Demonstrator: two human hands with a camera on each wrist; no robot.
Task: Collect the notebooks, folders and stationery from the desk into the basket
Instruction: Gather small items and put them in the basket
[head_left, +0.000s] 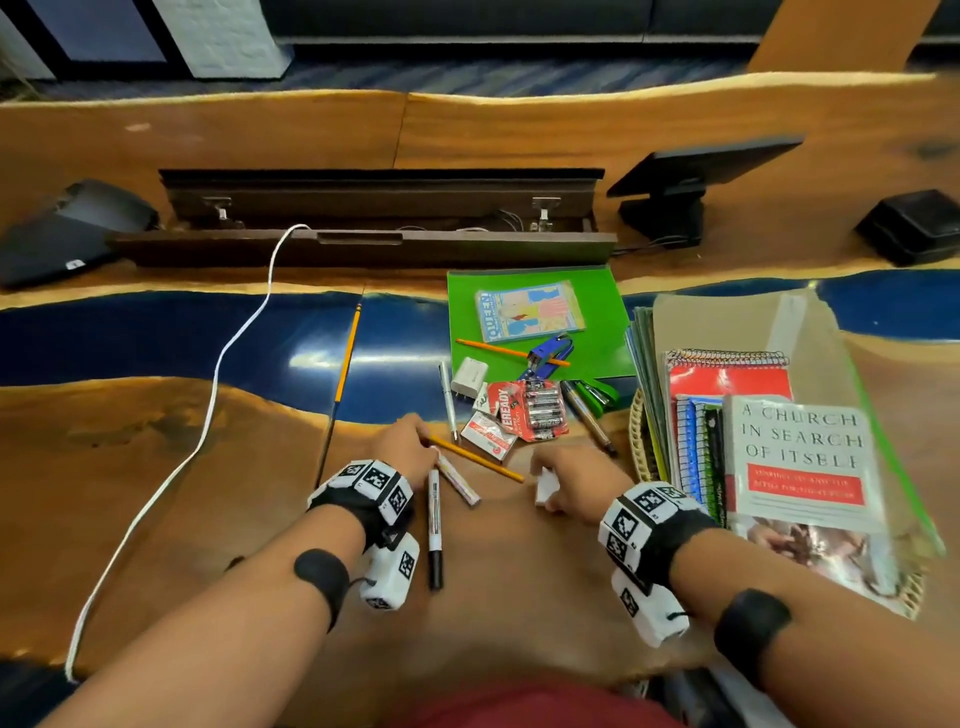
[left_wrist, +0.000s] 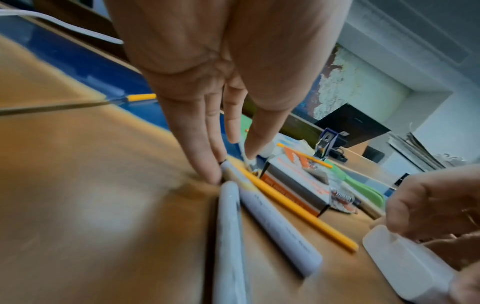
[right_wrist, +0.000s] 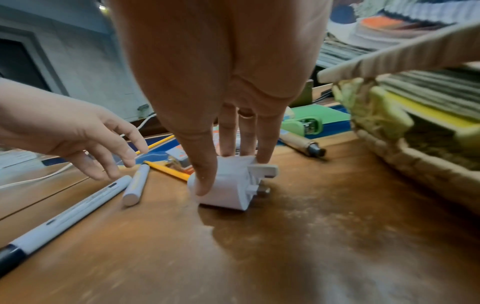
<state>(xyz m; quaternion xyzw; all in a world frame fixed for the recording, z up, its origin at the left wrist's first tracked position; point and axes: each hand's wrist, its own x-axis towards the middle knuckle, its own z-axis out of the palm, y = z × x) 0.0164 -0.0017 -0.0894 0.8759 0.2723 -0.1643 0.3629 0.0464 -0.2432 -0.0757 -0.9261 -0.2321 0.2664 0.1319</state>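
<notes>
My left hand (head_left: 410, 440) reaches flat and open over the desk, its fingertips (left_wrist: 217, 174) touching the end of a short white marker (head_left: 460, 480) (left_wrist: 280, 232). Beside it lie a long black-capped marker (head_left: 435, 525) (right_wrist: 70, 214) and a yellow pencil (head_left: 475, 458) (left_wrist: 298, 207). My right hand (head_left: 571, 483) (right_wrist: 233, 170) grips a white plug adapter (right_wrist: 228, 189) (head_left: 545, 486) standing on the wood. The wicker basket (head_left: 640, 441) (right_wrist: 415, 164) at right holds a grey book (head_left: 800, 457), spiral notebooks (head_left: 727, 379) and folders.
A green folder (head_left: 597, 291) carries a booklet (head_left: 530, 312), a blue stapler (head_left: 550, 353) and a pencil. Near it lie a battery pack (head_left: 535, 410), an eraser box (head_left: 488, 434), a white charger (head_left: 469, 376), pens and a green stapler (head_left: 597, 395). A white cable (head_left: 234, 338) crosses the left.
</notes>
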